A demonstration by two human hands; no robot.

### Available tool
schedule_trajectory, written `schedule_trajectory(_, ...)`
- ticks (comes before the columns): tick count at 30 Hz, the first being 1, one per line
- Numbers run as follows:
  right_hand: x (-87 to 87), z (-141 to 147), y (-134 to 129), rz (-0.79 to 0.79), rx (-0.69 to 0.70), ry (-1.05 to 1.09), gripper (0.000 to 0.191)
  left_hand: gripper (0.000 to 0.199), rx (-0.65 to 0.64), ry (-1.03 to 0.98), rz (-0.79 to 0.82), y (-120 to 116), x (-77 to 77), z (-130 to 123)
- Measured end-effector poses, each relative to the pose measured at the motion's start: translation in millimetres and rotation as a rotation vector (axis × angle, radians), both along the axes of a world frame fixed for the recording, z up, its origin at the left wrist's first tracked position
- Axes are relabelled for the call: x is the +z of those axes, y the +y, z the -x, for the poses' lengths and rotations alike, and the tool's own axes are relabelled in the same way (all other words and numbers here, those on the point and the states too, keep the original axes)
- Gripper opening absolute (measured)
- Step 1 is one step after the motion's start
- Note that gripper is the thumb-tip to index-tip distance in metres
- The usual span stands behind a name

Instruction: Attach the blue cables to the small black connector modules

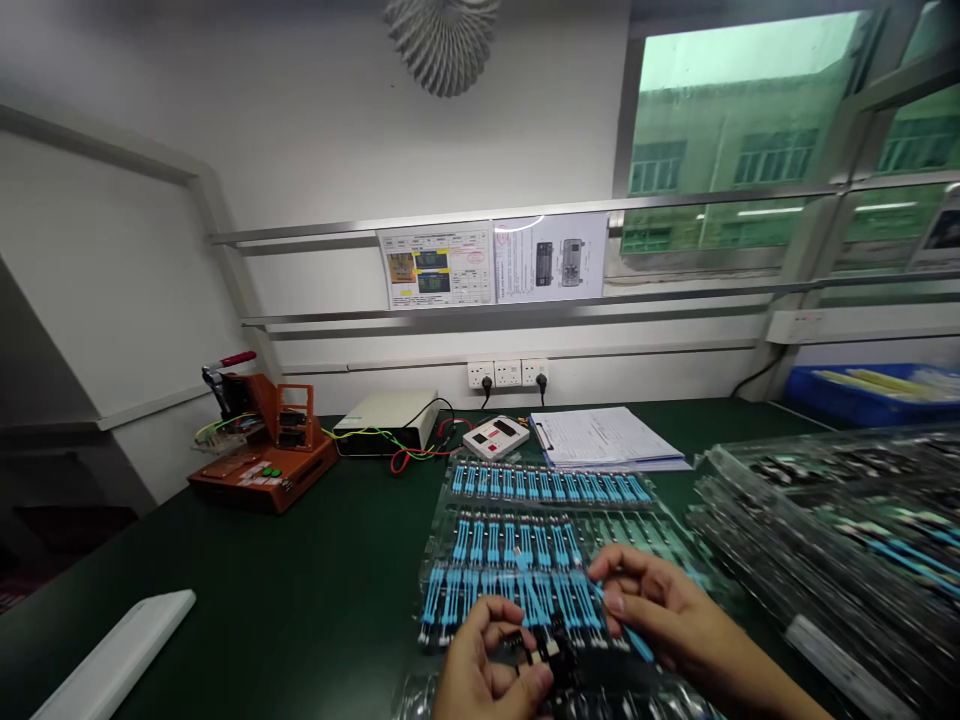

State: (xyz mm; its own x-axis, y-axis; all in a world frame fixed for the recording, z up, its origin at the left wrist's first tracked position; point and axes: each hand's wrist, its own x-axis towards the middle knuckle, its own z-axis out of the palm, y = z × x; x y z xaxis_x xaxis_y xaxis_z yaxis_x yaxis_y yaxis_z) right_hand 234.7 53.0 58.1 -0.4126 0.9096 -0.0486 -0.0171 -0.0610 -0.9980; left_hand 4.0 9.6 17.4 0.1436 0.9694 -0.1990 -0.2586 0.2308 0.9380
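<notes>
Small black part (555, 652) sits pinched in the left hand (486, 668), near side of the clear tray (631, 530).
Right hand (651, 600) pinches a blue strip (637, 642) beside it, two grips probably keeping both steady.

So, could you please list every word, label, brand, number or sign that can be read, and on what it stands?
No text is readable with certainty.
Left posted sheet: print, too small.
Right posted sheet: print, too small.
Clipboard papers: writing, too blurred.
White instrument box: markings, too blurred.
Orange lever fixture: stickers, too blurred.
Blue flat cables: no text discernible.
</notes>
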Motion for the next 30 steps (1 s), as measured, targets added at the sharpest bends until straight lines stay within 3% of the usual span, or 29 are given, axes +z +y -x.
schedule_trajectory(8,-3.0,1,-13,0.137,-0.011,0.173,0.031,0.066,0.013,-0.09,0.036,0,0.7,3)
schedule_trajectory(11,-6.6,7,-17,0.07,-0.056,0.189,0.038,0.068,-0.003,-0.123,0.071,-4,2.0,1)
schedule_trajectory(14,-9.3,15,-21,-0.006,-0.114,0.031,0.038,0.069,-0.021,-0.114,0.093,-7,3.2,-1)
schedule_trajectory(17,-6.8,20,-24,-0.216,-0.202,-0.066,0.029,0.072,-0.035,-0.113,0.122,-9,4.4,-3)
schedule_trajectory(19,-3.3,20,-26,-0.341,-0.19,-0.107,0.022,0.077,-0.037,-0.11,0.136,-11,5.2,-3)
schedule_trajectory(22,-1.6,19,-27,-0.357,-0.166,-0.186,0.017,0.077,-0.041,-0.097,0.152,-12,6.3,-4)
schedule_trajectory(30,-11.2,16,-31,-0.493,-0.107,-0.35,0.04,0.06,-0.116,-0.028,0.185,-15,9.7,-5)
